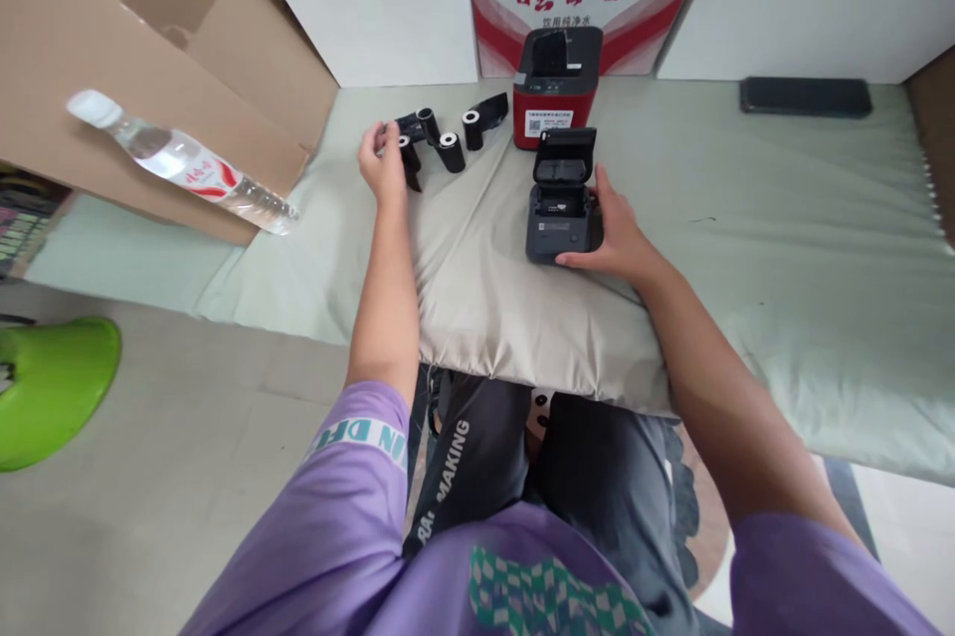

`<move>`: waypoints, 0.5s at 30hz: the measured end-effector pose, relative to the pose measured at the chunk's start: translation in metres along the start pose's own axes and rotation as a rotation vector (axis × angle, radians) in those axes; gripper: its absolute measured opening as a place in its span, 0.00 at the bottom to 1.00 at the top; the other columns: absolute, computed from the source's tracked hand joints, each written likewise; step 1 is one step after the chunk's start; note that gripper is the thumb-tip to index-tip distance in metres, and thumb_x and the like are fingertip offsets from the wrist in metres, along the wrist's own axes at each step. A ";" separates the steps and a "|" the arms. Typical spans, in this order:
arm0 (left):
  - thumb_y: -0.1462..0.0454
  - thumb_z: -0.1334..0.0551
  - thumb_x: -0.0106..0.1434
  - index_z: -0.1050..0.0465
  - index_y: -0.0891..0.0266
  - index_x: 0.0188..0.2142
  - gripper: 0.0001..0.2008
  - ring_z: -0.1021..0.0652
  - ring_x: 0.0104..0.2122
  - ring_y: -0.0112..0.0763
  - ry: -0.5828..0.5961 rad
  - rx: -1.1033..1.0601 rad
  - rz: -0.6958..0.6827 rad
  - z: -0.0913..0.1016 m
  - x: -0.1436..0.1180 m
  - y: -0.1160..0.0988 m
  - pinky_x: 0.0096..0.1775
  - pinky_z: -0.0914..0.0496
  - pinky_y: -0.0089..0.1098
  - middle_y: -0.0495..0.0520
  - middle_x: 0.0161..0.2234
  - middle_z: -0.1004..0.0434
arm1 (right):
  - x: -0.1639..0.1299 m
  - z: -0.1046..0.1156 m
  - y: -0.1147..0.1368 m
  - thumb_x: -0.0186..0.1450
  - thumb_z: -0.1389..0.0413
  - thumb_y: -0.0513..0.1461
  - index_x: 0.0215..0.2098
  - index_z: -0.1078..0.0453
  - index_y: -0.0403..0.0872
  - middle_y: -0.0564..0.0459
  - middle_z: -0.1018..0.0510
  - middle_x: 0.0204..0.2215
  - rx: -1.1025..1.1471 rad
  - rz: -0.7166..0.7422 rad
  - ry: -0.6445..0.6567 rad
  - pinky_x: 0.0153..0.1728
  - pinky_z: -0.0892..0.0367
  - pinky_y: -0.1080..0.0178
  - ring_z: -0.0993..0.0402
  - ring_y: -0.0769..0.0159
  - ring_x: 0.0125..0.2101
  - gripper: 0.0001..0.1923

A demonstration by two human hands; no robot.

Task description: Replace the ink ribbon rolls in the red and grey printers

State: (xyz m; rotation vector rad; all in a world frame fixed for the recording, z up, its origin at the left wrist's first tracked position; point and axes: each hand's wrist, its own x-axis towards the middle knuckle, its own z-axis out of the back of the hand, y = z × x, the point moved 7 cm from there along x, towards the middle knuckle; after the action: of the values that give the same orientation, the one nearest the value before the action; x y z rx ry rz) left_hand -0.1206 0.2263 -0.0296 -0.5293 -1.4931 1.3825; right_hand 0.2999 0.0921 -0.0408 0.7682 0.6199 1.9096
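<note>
- At two o'clock from the centre, the open-lidded device (556,236) is showing dark, mostly matt plastic.
- Between eleven and twelve, the black rolls (452,156) are looking smooth, with a faint shine.
- Toward one, the red device (528,104) is presenting smooth plastic and a paper-like label (548,123).
- At ten, the bottle (213,176) is gleaming in clear plastic, and the carton (90,24) is looking like matt brown cardboard.
- From nine to three, the table cover (746,268) is creasing as cloth with a soft sheen.
- Between eight and nine, the green seat (64,392) is shining as smooth plastic.
</note>
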 end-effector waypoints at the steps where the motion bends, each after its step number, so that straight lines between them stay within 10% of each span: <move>1: 0.30 0.41 0.64 0.29 0.55 0.36 0.31 0.28 0.62 0.34 -0.063 0.038 -0.020 0.005 -0.001 -0.006 0.59 0.41 0.42 0.49 0.39 0.17 | 0.000 0.000 0.000 0.43 0.28 0.67 0.82 0.67 0.52 0.36 0.32 0.67 0.000 0.003 -0.002 0.68 0.48 0.26 0.37 0.25 0.65 0.82; 5: 0.27 0.49 0.66 0.27 0.59 0.49 0.40 0.31 0.56 0.35 -0.282 0.275 -0.199 0.012 -0.019 -0.051 0.60 0.44 0.45 0.53 0.50 0.19 | 0.000 -0.001 -0.001 0.43 0.29 0.67 0.82 0.68 0.51 0.36 0.32 0.66 -0.002 0.007 -0.004 0.68 0.47 0.26 0.36 0.26 0.65 0.82; 11: 0.40 0.25 0.53 0.21 0.51 0.47 0.29 0.34 0.63 0.55 0.132 0.453 -0.338 -0.053 -0.049 -0.066 0.67 0.50 0.56 0.56 0.50 0.16 | -0.001 -0.001 0.000 0.45 0.29 0.67 0.82 0.68 0.53 0.37 0.33 0.68 -0.005 0.002 0.003 0.68 0.48 0.25 0.37 0.25 0.66 0.81; 15: 0.50 0.26 0.58 0.21 0.51 0.43 0.17 0.33 0.65 0.57 0.152 0.355 -0.343 -0.070 -0.056 -0.049 0.69 0.53 0.60 0.59 0.47 0.16 | 0.000 -0.001 0.000 0.44 0.28 0.65 0.82 0.68 0.53 0.37 0.36 0.70 -0.012 0.013 -0.011 0.68 0.48 0.24 0.38 0.24 0.67 0.81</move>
State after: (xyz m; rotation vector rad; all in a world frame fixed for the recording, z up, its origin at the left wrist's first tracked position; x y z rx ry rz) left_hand -0.0225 0.2007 -0.0148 -0.1411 -1.1206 1.2649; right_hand 0.2986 0.0918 -0.0414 0.7766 0.5971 1.9183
